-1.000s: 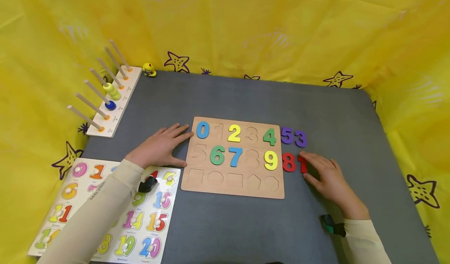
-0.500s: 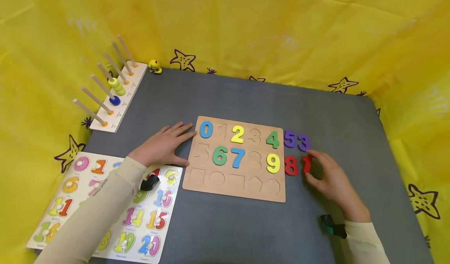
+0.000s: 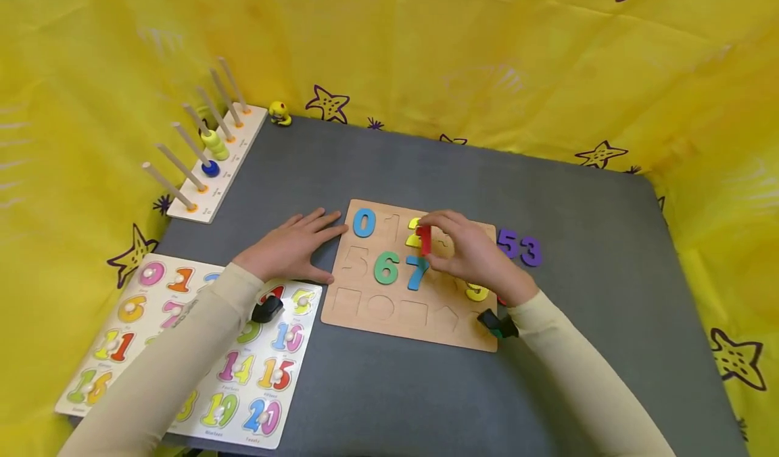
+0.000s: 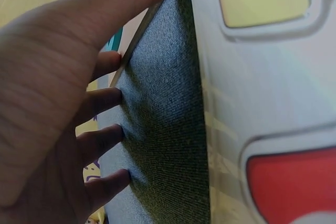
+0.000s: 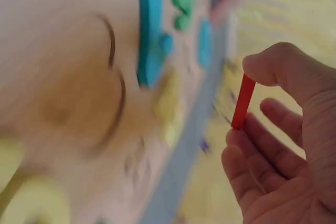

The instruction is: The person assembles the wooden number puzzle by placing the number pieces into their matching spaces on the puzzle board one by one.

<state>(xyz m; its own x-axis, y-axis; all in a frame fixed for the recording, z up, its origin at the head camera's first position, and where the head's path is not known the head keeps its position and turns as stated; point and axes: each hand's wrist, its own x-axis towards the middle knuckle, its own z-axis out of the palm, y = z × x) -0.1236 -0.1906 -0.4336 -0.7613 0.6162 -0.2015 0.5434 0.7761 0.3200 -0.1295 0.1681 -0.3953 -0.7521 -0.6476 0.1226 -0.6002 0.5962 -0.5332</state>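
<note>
Between thumb and fingertips my right hand [image 3: 471,251] pinches a red number 1 [image 3: 426,239], held above the wooden number board [image 3: 365,322] close to the yellow 2 [image 3: 413,235]. The right wrist view shows the red 1 [image 5: 243,102] edge-on. My left hand [image 3: 289,247] lies with fingers spread, thumb and fingertips at the board's left edge. On the board sit a blue 0 [image 3: 364,222], a green 6 [image 3: 386,268] and a blue 7 [image 3: 416,272]. A yellow 9 [image 3: 477,293] is partly covered by my right hand; the green 4 is hidden.
Purple 5 [image 3: 507,242] and purple 3 [image 3: 531,251] lie right of the board. A second number puzzle [image 3: 304,349] lies under my left forearm. At the back left stand a peg rack [image 3: 207,203] with rings and a small yellow toy [image 3: 280,113].
My right hand has picked up the red 1 from the table right of the board and carried it left over the board. The left hand stays at the board's edge.
</note>
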